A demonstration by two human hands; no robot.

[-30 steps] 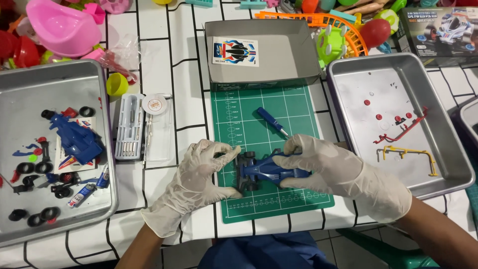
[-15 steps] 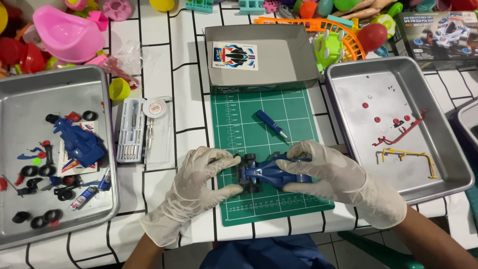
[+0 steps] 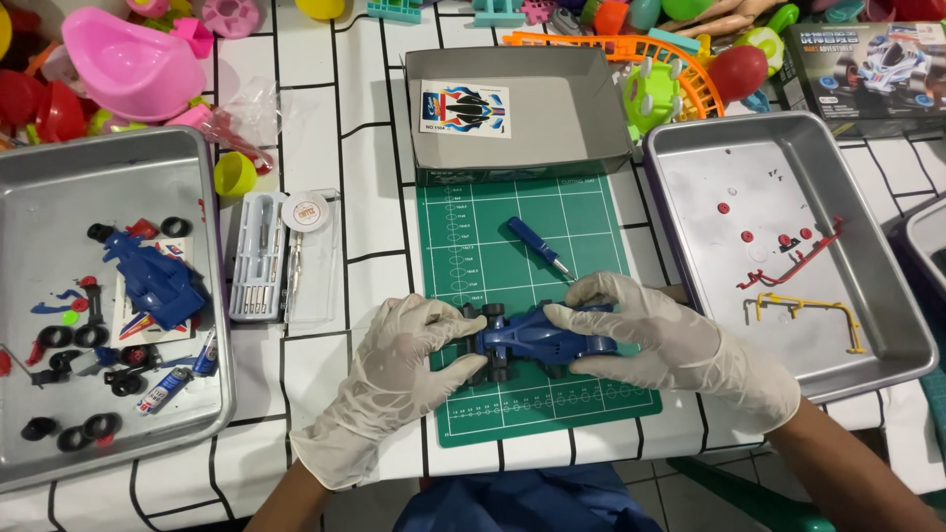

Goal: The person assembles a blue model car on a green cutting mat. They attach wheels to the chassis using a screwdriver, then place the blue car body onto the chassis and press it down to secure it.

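Compared with a second ago, the white-gloved left hand (image 3: 394, 369) and white-gloved right hand (image 3: 655, 340), fingers curled around each end, still clamp the blue plastic toy race car (image 3: 537, 340), now level over the green cutting mat (image 3: 473, 246).

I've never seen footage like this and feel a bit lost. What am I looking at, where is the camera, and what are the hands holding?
The camera sits on a person's head and looks down at their own gloved hands. The left hand and right hand together grip a blue toy car over a green cutting mat. A blue screwdriver lies on the mat. A left tray holds loose car parts and black tyres; a right tray holds red and yellow pieces. A grey box sits behind.
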